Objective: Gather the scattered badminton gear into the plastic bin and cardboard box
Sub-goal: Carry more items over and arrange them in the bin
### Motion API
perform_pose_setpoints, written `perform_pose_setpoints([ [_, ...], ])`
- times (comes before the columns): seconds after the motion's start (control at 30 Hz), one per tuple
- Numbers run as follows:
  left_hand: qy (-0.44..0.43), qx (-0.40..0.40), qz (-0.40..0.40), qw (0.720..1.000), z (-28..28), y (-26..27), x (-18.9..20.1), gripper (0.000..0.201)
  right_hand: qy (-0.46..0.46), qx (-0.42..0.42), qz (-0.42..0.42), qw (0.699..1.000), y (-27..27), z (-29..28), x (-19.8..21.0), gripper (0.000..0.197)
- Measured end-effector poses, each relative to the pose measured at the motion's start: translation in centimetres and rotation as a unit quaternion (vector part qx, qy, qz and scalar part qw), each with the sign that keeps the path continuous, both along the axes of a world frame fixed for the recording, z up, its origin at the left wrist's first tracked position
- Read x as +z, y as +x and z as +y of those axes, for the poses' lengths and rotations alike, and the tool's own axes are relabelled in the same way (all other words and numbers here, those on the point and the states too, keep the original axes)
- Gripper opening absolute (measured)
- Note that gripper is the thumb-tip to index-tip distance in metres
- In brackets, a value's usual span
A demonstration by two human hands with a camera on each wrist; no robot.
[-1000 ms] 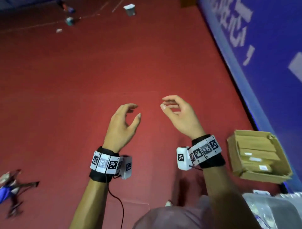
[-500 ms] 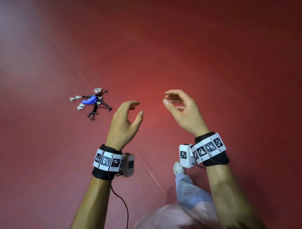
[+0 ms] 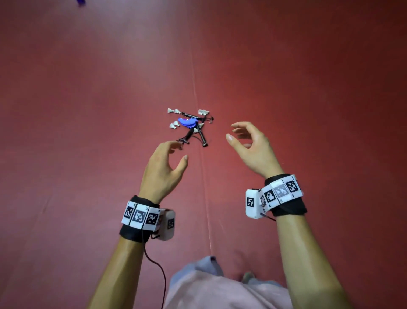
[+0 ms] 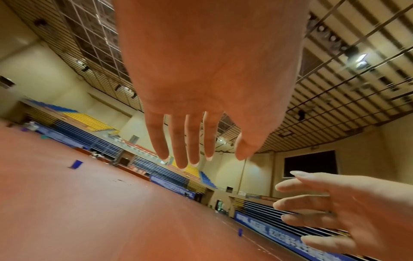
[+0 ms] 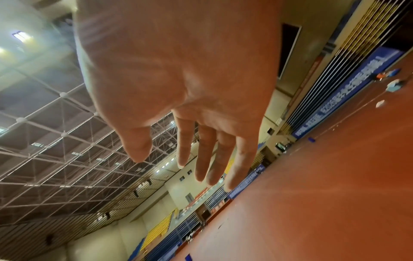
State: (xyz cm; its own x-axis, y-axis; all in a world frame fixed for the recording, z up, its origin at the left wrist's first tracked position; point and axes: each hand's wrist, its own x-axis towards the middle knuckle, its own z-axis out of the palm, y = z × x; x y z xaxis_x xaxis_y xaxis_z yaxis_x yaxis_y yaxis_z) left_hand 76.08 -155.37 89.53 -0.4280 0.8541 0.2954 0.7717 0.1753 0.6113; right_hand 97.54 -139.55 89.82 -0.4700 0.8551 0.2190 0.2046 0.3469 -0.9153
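A pile of badminton gear lies on the red court floor ahead in the head view: black rackets (image 3: 193,132), a blue item (image 3: 187,122) on top and several white shuttlecocks (image 3: 174,111) around them. My left hand (image 3: 174,152) is raised in front of me, empty, its fingers loosely curved; it appears just below the pile but is well above the floor. My right hand (image 3: 236,134) is up beside it, right of the pile, empty too. Both wrist views show relaxed, spread fingers (image 4: 181,151) (image 5: 203,159) with nothing held. The bin and box are out of view.
A thin floor seam (image 3: 202,176) runs from the pile toward my feet. A small blue object (image 3: 81,2) sits at the far top left. In the wrist views, blue markers (image 4: 76,164) (image 5: 311,139) stand on the court, with stands and banners along the walls.
My view has swung left, away from the cardboard box and blue wall. The gear pile has moved from the lower left edge to the middle of the view. Both hands stay raised and empty.
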Motion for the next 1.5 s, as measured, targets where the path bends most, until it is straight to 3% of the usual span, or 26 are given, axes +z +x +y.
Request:
perform_pose_setpoints([
  [0.3, -0.041, 0.117, -0.029, 0.992, 6.0, -13.5, -4.7, 0.037, -0.034, 0.086, -0.001, 0.996, -16.6, 11.3, -5.4, 0.025],
  [0.43, -0.037, 0.125, -0.043, 0.99, 11.9, -22.0, -6.2, 0.038, -0.029, 0.09, -0.012, 0.995, -25.9, 17.5, -6.4, 0.026],
  [0.6, -0.052, 0.087, -0.038, 0.994, 21.0, -32.4, -5.3, 0.039, -0.034, 0.06, -0.021, 0.997, -34.9, 25.0, -5.9, 0.027],
  [0.97, -0.092, 0.013, -0.042, 0.995, 40.9, -45.2, -7.8, 0.041, -0.081, 0.01, -0.069, 0.994, -45.8, 41.9, -8.5, 0.03],
  [1.3, -0.145, 0.022, 0.001, 0.989, 59.0, -58.3, -8.7, 0.039, -0.119, 0.003, -0.096, 0.988, -57.9, 64.9, -11.7, 0.043],
  [1.5, -0.198, -0.011, 0.045, 0.979, 69.0, -64.5, -11.4, 0.038, -0.138, 0.02, -0.177, 0.974, -62.5, 73.6, -16.5, 0.038],
])
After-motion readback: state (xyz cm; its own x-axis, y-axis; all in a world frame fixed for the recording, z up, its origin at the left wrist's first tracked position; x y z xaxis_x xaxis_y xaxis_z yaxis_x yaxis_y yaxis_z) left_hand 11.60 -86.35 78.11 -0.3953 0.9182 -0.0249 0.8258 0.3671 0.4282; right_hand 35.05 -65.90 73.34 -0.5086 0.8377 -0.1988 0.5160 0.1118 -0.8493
